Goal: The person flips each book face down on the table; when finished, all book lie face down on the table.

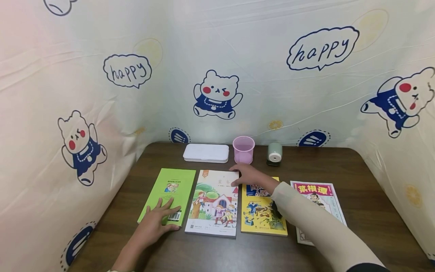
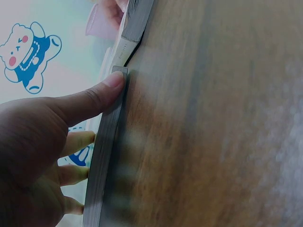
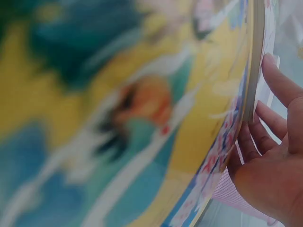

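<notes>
My left hand (image 1: 154,223) rests on a green book (image 1: 175,179) at the left, fingers spread over its cover. In the left wrist view the thumb (image 2: 102,97) lies along that book's near edge. A white illustrated book (image 1: 212,204) lies beside it. My right hand (image 1: 251,175) reaches across a yellow book (image 1: 259,219) to the white book's upper right corner. In the right wrist view the right hand's (image 3: 267,151) thumb touches the white book by its edge, with the other fingers loosely bent around the corner.
A comic-style book (image 1: 334,200) lies at the right, partly behind the right sleeve (image 1: 316,223). Along the back stand a white case (image 1: 206,152), a pink cup (image 1: 243,151) and a green pencil sharpener (image 1: 274,153). A printed curtain (image 1: 170,94) encloses the brown table (image 1: 200,257).
</notes>
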The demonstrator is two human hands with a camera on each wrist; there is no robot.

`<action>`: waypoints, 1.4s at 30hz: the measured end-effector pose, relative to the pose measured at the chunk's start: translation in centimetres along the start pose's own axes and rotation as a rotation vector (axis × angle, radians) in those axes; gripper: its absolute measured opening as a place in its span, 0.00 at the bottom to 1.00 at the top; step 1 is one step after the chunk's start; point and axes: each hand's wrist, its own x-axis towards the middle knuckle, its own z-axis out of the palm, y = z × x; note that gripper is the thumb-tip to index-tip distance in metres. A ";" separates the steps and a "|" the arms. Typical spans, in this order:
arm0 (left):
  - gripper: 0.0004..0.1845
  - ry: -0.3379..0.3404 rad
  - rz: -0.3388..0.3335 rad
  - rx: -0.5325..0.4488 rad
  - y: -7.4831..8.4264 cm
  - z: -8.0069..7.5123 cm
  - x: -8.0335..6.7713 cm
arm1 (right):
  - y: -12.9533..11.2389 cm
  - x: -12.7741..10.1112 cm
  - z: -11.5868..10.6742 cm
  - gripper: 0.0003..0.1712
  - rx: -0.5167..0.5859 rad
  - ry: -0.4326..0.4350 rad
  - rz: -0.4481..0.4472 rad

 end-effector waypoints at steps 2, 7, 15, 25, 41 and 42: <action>0.35 0.002 0.000 0.001 0.0 0.0 0.0 | 0.2 -0.3 -0.2 0.36 0.022 0.007 0.004; 0.35 0.004 0.001 0.007 0.1 -0.1 0.1 | 0.9 -0.6 -0.6 0.33 0.075 0.007 0.025; 0.35 -0.012 -0.011 0.012 0.4 -0.3 0.0 | 1.6 -0.2 -0.6 0.29 0.098 -0.013 0.057; 0.37 -0.048 -0.047 0.044 1.3 -0.4 -0.2 | 1.9 0.1 -0.5 0.28 0.111 -0.030 0.050; 0.55 -0.112 0.084 -0.100 4.4 0.7 0.5 | 1.8 -0.1 -0.6 0.27 0.127 -0.036 0.070; 0.56 -0.119 0.092 -0.100 4.6 0.8 0.5 | 1.8 -0.1 -0.6 0.27 0.128 -0.035 0.073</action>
